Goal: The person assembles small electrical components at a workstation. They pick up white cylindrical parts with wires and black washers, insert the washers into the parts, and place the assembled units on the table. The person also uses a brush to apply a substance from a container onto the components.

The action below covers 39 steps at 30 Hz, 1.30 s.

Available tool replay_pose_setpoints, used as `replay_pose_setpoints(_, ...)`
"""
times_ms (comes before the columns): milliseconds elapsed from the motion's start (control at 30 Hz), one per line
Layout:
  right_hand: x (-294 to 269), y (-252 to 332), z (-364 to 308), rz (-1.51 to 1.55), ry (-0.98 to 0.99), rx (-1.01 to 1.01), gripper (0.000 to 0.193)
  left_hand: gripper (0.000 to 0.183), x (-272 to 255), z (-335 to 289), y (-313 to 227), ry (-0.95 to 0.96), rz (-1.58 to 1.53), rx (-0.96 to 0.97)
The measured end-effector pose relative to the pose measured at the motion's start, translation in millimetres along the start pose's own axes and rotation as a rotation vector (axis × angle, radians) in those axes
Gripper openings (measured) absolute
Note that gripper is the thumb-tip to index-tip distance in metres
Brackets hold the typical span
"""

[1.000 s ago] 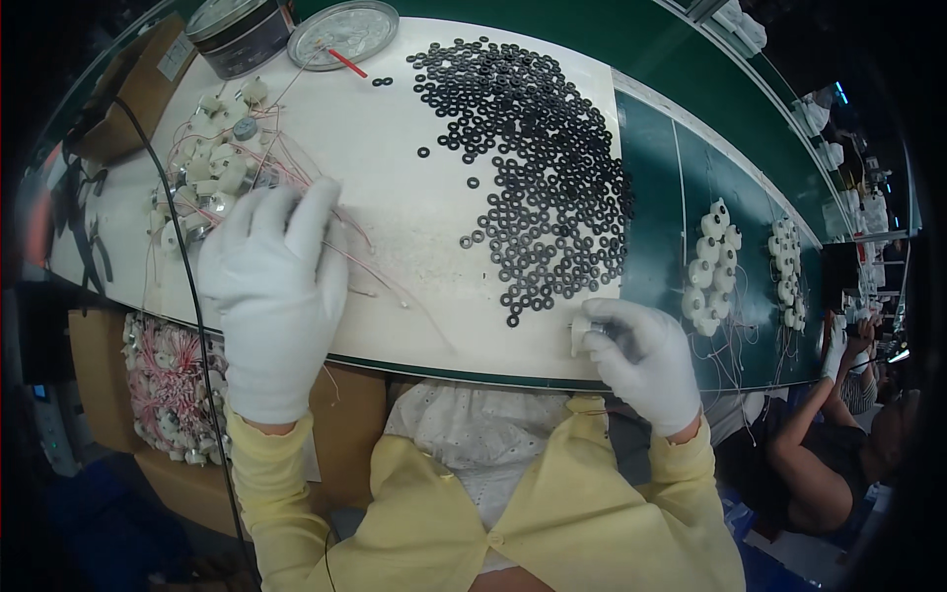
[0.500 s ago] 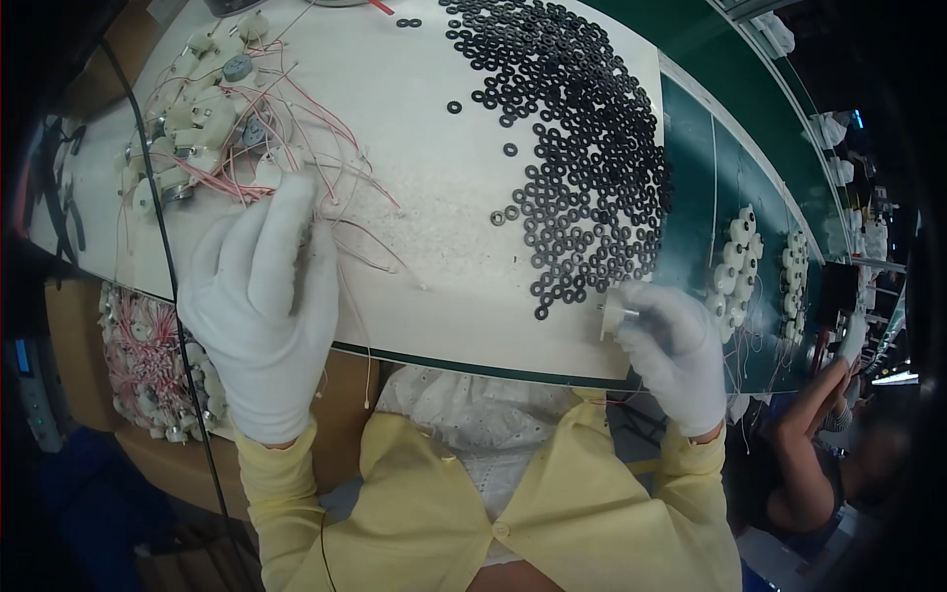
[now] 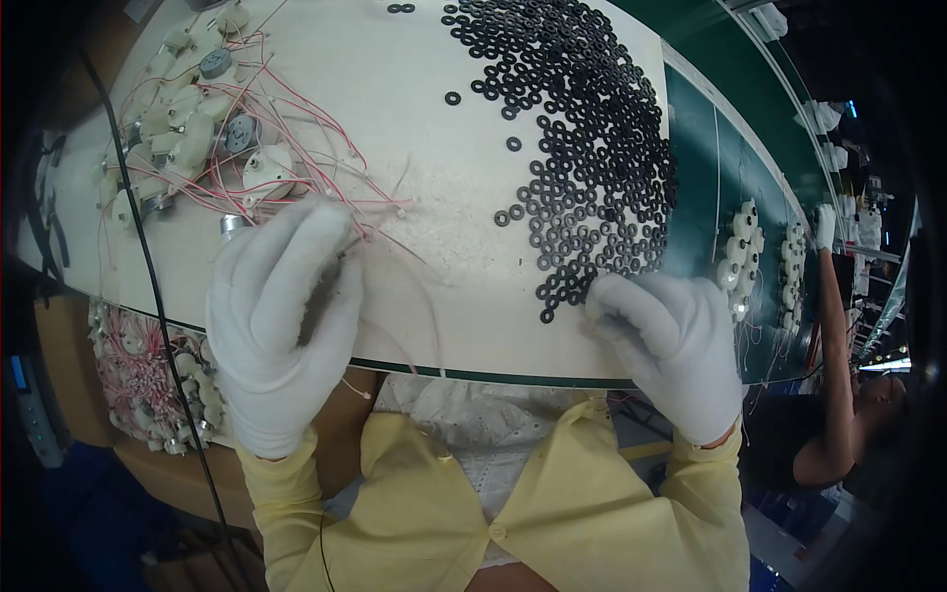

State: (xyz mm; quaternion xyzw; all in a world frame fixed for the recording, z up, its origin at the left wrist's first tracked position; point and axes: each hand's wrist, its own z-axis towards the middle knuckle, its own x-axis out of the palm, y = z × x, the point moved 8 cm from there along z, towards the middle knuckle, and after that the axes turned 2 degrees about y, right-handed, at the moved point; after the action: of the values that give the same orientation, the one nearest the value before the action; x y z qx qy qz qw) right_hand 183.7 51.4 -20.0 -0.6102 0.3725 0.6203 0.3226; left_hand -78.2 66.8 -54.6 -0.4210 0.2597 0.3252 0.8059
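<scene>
My left hand (image 3: 281,331), in a white glove, is curled over the near side of a pile of small motors with white housings (image 3: 187,143) and thin red and white wires (image 3: 330,128). Its thumb and fingers come together; what they hold is hidden. Pale wires trail beside it, and a silver motor end (image 3: 235,225) shows just past its fingers. My gloved right hand (image 3: 671,345) is closed at the near edge of a large spread of black rings (image 3: 592,148). The fingers hide whatever is inside.
A box of wired motors (image 3: 148,385) stands below the table's left edge. A black cable (image 3: 148,247) crosses in front on the left. More white-housed motors (image 3: 740,261) stand in rows on the green surface at right. Farther right, a person's bare arm (image 3: 837,355) reaches up.
My left hand has moved slightly right and nearer me, with wires swinging beside it. My right hand has shifted left to the rings; the white cylindrical part seen in it is now hidden from sight.
</scene>
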Motion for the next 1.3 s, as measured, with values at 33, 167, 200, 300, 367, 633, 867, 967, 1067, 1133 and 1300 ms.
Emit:
replay_pose_setpoints(33, 0, 1, 1, -0.016, 0.005, -0.007, 0.039, 0.051, 2, 1, -1, 0.017, 0.012, 0.012)
replay_pose_setpoints(167, -3, 7, 3, -0.116, -0.006, -0.049, 0.038, 0.048, 2, 8, -6, 0.143, 0.08, 0.012)
replay_pose_setpoints(200, -3, 8, 3, -0.138, -0.006, -0.058, 0.037, 0.046, 3, 9, -6, 0.19, 0.101, 0.002)
replay_pose_setpoints(300, -5, 12, 6, -0.17, 0.017, -0.071, 0.033, 0.046, 1, 9, -4, 0.163, 0.062, 0.043)
replay_pose_setpoints(367, -4, 12, 5, -0.185, 0.052, -0.074, 0.032, 0.05, 2, 6, 0, 0.133, 0.018, 0.068)
replay_pose_setpoints(633, 0, 10, -21, -0.182, 0.287, -0.12, 0.033, 0.05, 6, 7, -3, 0.136, 0.06, 0.057)
replay_pose_setpoints(867, -3, 17, -20, -0.275, 0.295, -0.093, 0.026, 0.052, 11, 5, -7, 0.124, 0.149, 0.082)
replay_pose_setpoints(967, 2, 10, -22, -0.14, 0.194, -0.041, 0.021, 0.053, 9, 1, -1, 0.095, 0.115, 0.058)
replay_pose_setpoints(1067, 13, -17, -37, -0.006, -0.043, 0.093, 0.018, 0.052, 10, 1, 5, 0.081, 0.021, 0.01)
replay_pose_setpoints(1133, 26, -45, -64, 0.142, -0.147, 0.374, 0.017, 0.05, 13, 2, 5, 0.066, -0.029, -0.036)
replay_pose_setpoints(1300, 12, -60, -85, 0.101, -0.188, 0.52, 0.023, 0.04, 15, 4, 6, 0.114, -0.024, -0.137)
